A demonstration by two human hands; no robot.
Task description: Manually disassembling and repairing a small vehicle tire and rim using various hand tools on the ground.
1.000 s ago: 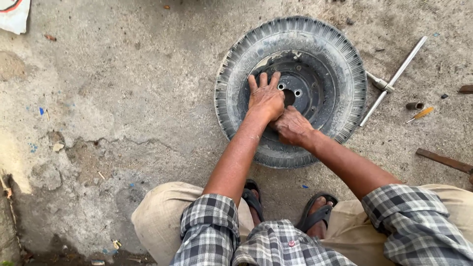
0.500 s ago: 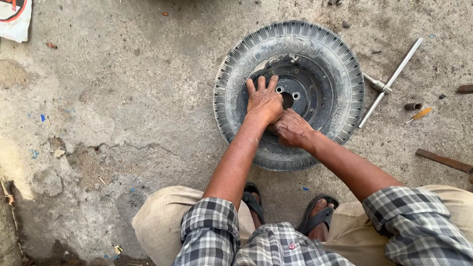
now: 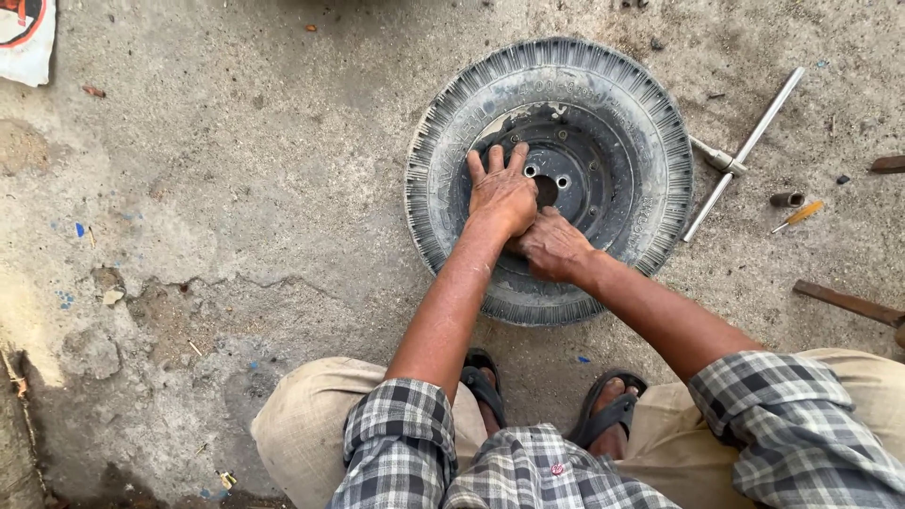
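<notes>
Since the earlier frame both hands have barely shifted on the wheel. Nearest, the right hand (image 3: 551, 247) presses curled on the black rim (image 3: 584, 179) against the left hand (image 3: 502, 193), spread flat; beyond and around them lies the tyre (image 3: 451, 141), with a cross wrench (image 3: 740, 155) farther right.

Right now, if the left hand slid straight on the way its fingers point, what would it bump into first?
The left hand lies flat on the dark wheel rim, fingers pointing away from the person. Going straight on, it would probably meet the inner edge of the tyre first, though depth is hard to judge.
</notes>
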